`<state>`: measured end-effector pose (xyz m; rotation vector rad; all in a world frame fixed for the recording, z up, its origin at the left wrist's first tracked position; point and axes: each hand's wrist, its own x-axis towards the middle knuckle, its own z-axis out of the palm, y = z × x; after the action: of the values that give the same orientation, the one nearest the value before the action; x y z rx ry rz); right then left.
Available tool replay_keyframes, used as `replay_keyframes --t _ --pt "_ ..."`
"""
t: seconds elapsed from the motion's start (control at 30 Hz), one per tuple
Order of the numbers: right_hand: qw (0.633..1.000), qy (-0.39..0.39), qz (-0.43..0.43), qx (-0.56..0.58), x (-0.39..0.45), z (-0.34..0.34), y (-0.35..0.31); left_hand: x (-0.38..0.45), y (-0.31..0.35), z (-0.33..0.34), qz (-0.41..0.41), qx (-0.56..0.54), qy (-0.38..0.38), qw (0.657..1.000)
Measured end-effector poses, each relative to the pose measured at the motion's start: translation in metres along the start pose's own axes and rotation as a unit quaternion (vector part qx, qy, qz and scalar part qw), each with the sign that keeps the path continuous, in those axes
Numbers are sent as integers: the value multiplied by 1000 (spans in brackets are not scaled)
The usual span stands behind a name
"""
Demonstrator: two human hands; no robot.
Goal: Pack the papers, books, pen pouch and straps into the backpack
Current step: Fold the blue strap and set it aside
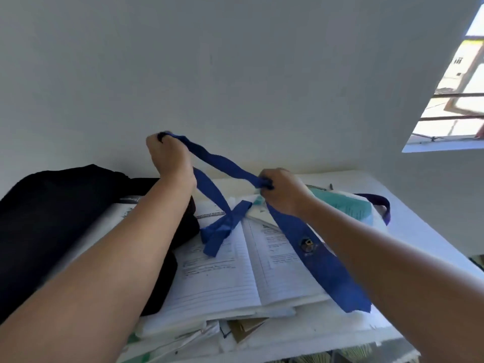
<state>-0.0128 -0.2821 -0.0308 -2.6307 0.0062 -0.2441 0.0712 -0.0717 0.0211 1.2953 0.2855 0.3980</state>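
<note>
Backpack: my black backpack (52, 218) lies far left of the open book, slumped against the wall, its near edge overlapping the paper pile.

Left grip: my left hand (170, 158) is raised above the book's left page, fist clenched round the upper end of the blue strap (222, 163), up by the wall.

Strap, look: a flat blue cloth band, twisted between my two hands; a narrow tail hangs from my left fist and crosses itself in a loose tangle on the book's left page.

Open book: the open book (235, 271) lies in the middle of the bench, lined pages with print, on top of a stack of loose papers (196, 336) whose edges jut out towards me.

Right grip: my right hand (282, 192) is above the book's far right corner, lower than the left, fingers pinched tight round a bunched part of the same strap.

Strap, wide end: from my right hand the broad end runs down across the book's right page, carries a small dark badge, and its tip overhangs the page's near corner.

Right of book: a teal-printed sheet (348, 205) and a dark purple strap (379, 203) curving behind it.

Bench edge: the white bench (419, 226) shows bare surface right of the book, up to its right edge.

Room: plain wall behind the book; a window (458, 100) at upper right.
</note>
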Motion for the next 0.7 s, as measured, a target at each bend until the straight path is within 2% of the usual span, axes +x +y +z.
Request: replay_keyframes --t 0.03,0.07,0.1,0.17,0.23,0.27,0.3,0.33,0.37,0.4,0.43,0.47,0.53,0.57,0.6,0.63,0.7 --pt "997 61 22 39 0 0 0 1 -13 -5 51 106 -51 992" --pt "989 110 44 87 2 -1 -1 -1 -26 -11 88 218 -141 962" --pt "979 145 61 128 4 -2 -3 -6 -36 -16 96 314 -252 910" --pt "959 207 75 176 7 -6 -7 -24 -51 -26 42 430 -459 776" --pt "944 248 89 199 10 -8 -6 -44 -57 -33 -27 493 -581 647" --pt "945 243 100 194 12 -7 -2 -51 -58 -34 -59 498 -599 625" --pt "954 217 115 170 12 -5 5 -54 -62 -33 -97 478 -596 638" --pt "967 173 130 133 13 -1 14 -54 -66 -31 -120 442 -570 682" --pt "977 120 148 97 11 4 24 -52 -70 -29 -107 415 -523 737" --pt "981 71 167 74 6 10 33 -45 -74 -26 -51 429 -470 770" --pt "979 32 189 64 0 14 39 -37 -78 -24 31 487 -427 761" --pt "977 7 204 64 -7 19 45 -32 -80 -24 94 558 -404 719" --pt "976 -14 208 66 -18 23 55 -36 -84 -21 113 670 -411 609" --pt "977 -17 201 60 -21 23 59 -38 -88 -19 97 701 -417 570" --pt "982 -8 183 51 -23 23 62 -41 -94 -16 93 715 -413 556" --pt "986 11 157 47 -24 22 65 -43 -99 -13 92 715 -401 565" --pt "990 46 100 86 -24 22 68 -44 -106 -10 103 682 -359 628"
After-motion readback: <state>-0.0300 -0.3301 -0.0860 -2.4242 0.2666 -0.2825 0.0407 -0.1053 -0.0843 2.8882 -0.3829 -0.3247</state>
